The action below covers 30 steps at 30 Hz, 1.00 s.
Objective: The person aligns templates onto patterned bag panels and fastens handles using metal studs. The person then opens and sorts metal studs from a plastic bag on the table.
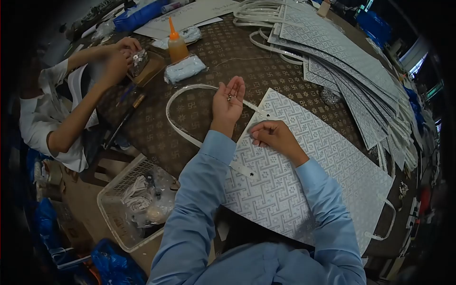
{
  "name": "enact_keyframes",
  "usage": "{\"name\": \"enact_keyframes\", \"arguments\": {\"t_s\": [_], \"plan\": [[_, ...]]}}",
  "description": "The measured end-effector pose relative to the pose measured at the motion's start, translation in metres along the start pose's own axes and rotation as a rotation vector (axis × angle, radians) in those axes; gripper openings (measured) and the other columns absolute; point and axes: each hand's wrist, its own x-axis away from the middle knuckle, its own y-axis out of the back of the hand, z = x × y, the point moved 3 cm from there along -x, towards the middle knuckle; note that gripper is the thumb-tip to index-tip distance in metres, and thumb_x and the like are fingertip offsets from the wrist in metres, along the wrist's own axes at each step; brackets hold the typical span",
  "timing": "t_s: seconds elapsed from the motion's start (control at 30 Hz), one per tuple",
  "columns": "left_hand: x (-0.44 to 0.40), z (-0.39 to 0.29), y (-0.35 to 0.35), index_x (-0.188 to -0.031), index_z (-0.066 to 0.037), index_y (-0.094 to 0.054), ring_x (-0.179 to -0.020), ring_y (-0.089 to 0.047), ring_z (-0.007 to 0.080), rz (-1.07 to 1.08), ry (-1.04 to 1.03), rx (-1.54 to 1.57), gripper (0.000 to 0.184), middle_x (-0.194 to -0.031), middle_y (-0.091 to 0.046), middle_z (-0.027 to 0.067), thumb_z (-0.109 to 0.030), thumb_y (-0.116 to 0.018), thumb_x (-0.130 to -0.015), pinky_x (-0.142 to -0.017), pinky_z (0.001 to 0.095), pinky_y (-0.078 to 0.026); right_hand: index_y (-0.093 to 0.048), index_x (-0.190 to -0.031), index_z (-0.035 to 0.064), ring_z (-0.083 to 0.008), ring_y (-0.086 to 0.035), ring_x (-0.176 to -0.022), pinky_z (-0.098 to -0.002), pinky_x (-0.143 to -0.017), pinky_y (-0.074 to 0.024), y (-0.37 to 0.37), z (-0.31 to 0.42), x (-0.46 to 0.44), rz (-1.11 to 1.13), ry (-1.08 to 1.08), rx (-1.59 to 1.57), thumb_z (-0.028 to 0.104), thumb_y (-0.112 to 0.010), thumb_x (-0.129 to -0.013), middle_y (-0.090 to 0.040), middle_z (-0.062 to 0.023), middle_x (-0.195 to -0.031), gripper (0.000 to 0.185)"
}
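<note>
My left hand (228,108) is turned palm up over the strap, fingers stretched and slightly cupped, holding a few small metal pieces (230,98). Just above the patterned panel, my right hand (275,137) is closed in a pinch; whatever it holds is hidden. The silver-white panel (332,166) lies across the table edge and my lap. A white looped strap (170,110) curves out from its left edge. Both strap ends overlap the panel, each with a small dark fastener or hole, one by my right hand and one nearer me.
Stacked patterned panels (342,52) with straps fill the far right. An orange-tipped glue bottle (178,48) and a plastic-wrapped packet (185,69) stand ahead. At left, another person's hands (121,59) work over a small box (151,68). A white basket (110,209) is below left.
</note>
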Motion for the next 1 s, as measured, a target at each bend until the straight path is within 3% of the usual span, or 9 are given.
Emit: {"name": "enact_keyframes", "arguments": {"t_s": [0.13, 0.23, 0.3, 0.43, 0.57, 0.63, 1.0], "plan": [[-0.001, -0.002, 0.001, -0.109, 0.01, -0.045, -0.099, -0.054, 0.0239, 0.004, -0.021, 0.001, 0.045, -0.106, -0.052, 0.0155, -0.03, -0.032, -0.094, -0.086, 0.032, -0.047, -0.061, -0.089, -0.0005, -0.006, -0.057, -0.065, -0.016, -0.056, -0.0446, -0.001, 0.014, 0.014, 0.004, 0.02, 0.086, 0.005, -0.058, -0.081, -0.061, -0.0026, -0.073, 0.011], [-0.003, -0.001, 0.0, -0.11, 0.01, -0.045, -0.099, -0.054, 0.024, -0.005, -0.029, -0.028, 0.045, -0.105, -0.052, 0.0157, -0.03, -0.032, -0.094, -0.086, 0.0319, -0.048, -0.061, -0.087, -0.0004, -0.0062, -0.058, -0.065, -0.0164, -0.056, -0.0441, -0.009, 0.014, 0.03, 0.041, -0.127, 0.168, 0.004, -0.058, -0.08, -0.061, -0.0028, -0.073, 0.008], [-0.003, 0.0, 0.002, -0.11, 0.01, -0.044, -0.098, -0.054, 0.024, -0.013, -0.031, -0.036, 0.045, -0.105, -0.052, 0.0157, -0.03, -0.032, -0.094, -0.086, 0.032, -0.048, -0.06, -0.084, -0.0007, -0.0066, -0.056, -0.063, -0.0199, -0.054, -0.0434, -0.029, 0.01, 0.039, 0.217, -0.07, 0.186, 0.002, -0.058, -0.078, -0.06, -0.0033, -0.07, 0.007], [0.0, 0.0, 0.0, -0.111, 0.01, -0.044, -0.098, -0.054, 0.0238, -0.026, -0.045, -0.064, 0.045, -0.105, -0.052, 0.0155, -0.03, -0.032, -0.094, -0.086, 0.032, -0.048, -0.062, -0.081, 0.0032, -0.0086, -0.054, -0.063, -0.0215, -0.055, -0.0429, -0.044, 0.0, 0.03, 0.265, 0.223, 0.376, 0.002, -0.061, -0.077, -0.055, -0.0012, -0.075, 0.004], [-0.001, 0.003, -0.002, -0.111, 0.01, -0.044, -0.098, -0.054, 0.0233, -0.015, -0.028, -0.092, 0.045, -0.105, -0.052, 0.0153, -0.03, -0.032, -0.094, -0.086, 0.0318, -0.048, -0.062, -0.079, 0.0048, -0.0099, -0.054, -0.062, -0.0232, -0.054, -0.0431, -0.048, 0.006, 0.03, 0.273, 0.192, 0.437, 0.003, -0.061, -0.076, -0.053, -0.0013, -0.075, 0.004], [-0.004, 0.003, 0.004, -0.111, 0.01, -0.044, -0.098, -0.054, 0.0232, 0.018, -0.01, -0.085, 0.045, -0.107, -0.051, 0.0155, -0.03, -0.032, -0.094, -0.086, 0.0315, -0.048, -0.064, -0.074, 0.0055, -0.015, -0.056, -0.063, -0.0273, -0.054, -0.0442, -0.048, 0.005, 0.029, 0.242, 0.208, 0.456, 0.005, -0.064, -0.07, -0.055, -0.0049, -0.073, 0.005], [-0.003, 0.007, 0.003, -0.112, 0.011, -0.043, -0.098, -0.054, 0.0229, 0.006, -0.005, -0.111, 0.045, -0.109, -0.05, 0.0164, -0.029, -0.033, -0.094, -0.085, 0.0311, -0.048, -0.063, -0.076, 0.0044, -0.0129, -0.056, -0.062, -0.0248, -0.055, -0.0446, -0.042, 0.001, 0.024, 0.292, 0.17, 0.404, 0.006, -0.064, -0.071, -0.056, -0.0042, -0.073, 0.005]]}}
